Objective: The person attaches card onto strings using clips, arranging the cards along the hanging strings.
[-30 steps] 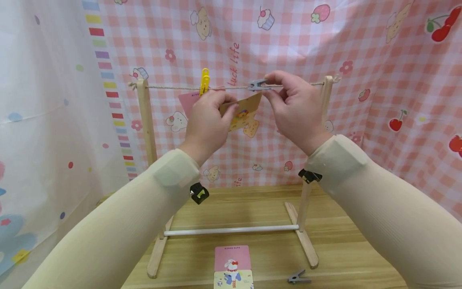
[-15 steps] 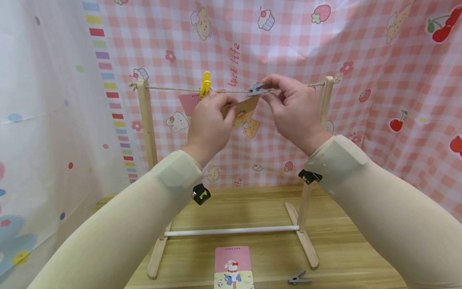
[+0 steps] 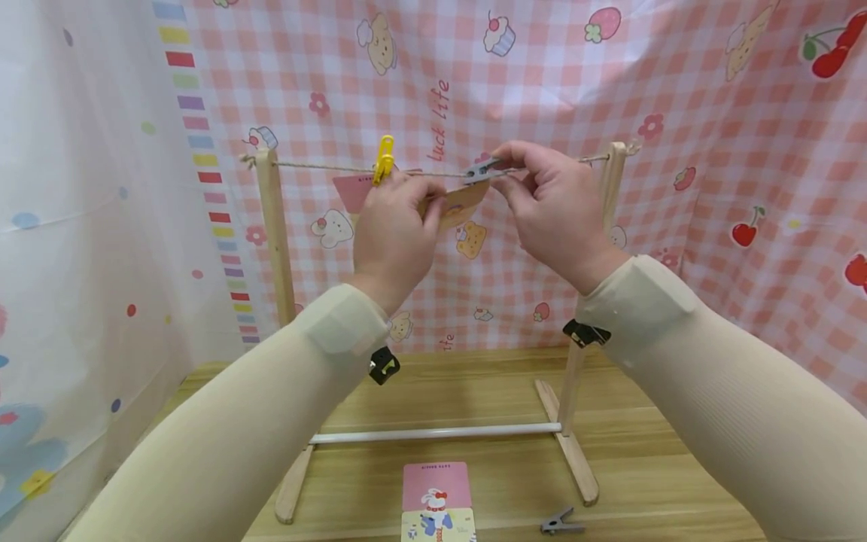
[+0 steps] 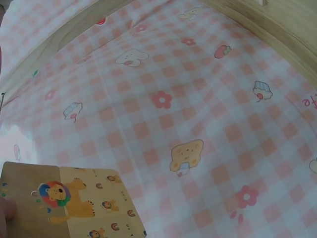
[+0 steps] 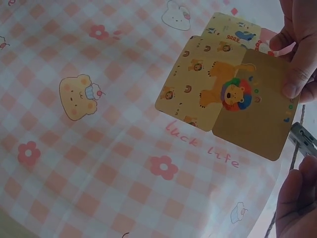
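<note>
In the head view, my left hand [image 3: 396,226] pinches a brown and cream lion card [image 3: 466,205] between thumb and fingers, just under the rope [image 3: 325,166]. The right wrist view shows the lion card [image 5: 233,91] in full. My right hand [image 3: 558,214] pinches the handle ends of a grey clothespin [image 3: 478,174]. Its nose sits at the rope and overlaps the card's upper right corner in the head view. A yellow clothespin [image 3: 384,159] holds a pink card [image 3: 349,193] on the rope, partly hidden behind my left hand.
Two wooden posts, one left [image 3: 275,226] and one right [image 3: 615,181], carry the rope, with a white rod [image 3: 433,433] between their feet. Below lie a pink and yellow rabbit card [image 3: 436,485] and another grey clothespin [image 3: 561,522]. A checked cloth [image 3: 508,90] hangs behind.
The grey clothespin has dipped and tilted at the rope, which now sags slightly. The lion card has tipped flatter, its corner now at the clothespin's nose. My left hand has shifted slightly right.
</note>
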`<state>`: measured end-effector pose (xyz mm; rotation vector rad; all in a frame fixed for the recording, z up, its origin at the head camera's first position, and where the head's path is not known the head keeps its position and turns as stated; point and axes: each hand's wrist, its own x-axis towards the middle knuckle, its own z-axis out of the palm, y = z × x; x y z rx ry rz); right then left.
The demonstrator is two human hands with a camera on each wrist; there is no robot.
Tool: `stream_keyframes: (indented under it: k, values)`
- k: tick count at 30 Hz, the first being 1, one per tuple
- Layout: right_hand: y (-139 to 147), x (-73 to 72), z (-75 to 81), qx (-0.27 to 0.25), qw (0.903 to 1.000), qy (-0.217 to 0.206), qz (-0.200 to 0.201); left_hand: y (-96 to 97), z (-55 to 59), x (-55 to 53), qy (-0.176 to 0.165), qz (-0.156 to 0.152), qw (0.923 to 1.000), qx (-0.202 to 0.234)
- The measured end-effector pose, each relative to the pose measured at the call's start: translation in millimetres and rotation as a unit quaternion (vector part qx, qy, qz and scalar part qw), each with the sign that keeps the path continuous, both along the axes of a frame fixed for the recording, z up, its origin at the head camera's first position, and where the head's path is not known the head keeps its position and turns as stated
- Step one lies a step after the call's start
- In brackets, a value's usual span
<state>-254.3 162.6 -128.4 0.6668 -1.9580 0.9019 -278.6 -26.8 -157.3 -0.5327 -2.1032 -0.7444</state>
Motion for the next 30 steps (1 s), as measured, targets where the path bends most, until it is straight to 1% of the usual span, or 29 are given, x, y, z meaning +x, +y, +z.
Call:
stream_keyframes:
  k: [7, 12, 16, 21, 27, 30]
  values:
    - [2.5, 1.4, -0.2, 0.007, 0.9999, 0.001, 0.012, 2.9, -1.9, 0.8, 0.018, 0.035, 0.9991, -0.017]
    - [3.3, 1.5, -0.4, 0.013, 0.9998, 0.009, 0.014, 3.8, -2.7, 0.3, 0.029, 0.044, 0.9984, -0.019]
    - [3.6, 1.6, -0.5, 0.021, 0.9997, 0.012, 0.01, 4.3, -3.6, -1.6, 0.041, 0.043, 0.9981, -0.019]
    - [4.1, 2.1, -1.2, 0.032, 0.9994, 0.014, -0.002, 4.0, -5.1, -3.8, 0.06, 0.033, 0.9975, -0.017]
    - [3.8, 0.9, -3.0, 0.052, 0.9978, 0.037, -0.014, 2.7, -7.1, -4.6, 0.086, 0.023, 0.9956, -0.027]
    - [3.9, 0.5, -3.2, 0.068, 0.9966, 0.042, -0.023, 2.2, -7.7, -5.0, 0.104, 0.018, 0.994, -0.03]
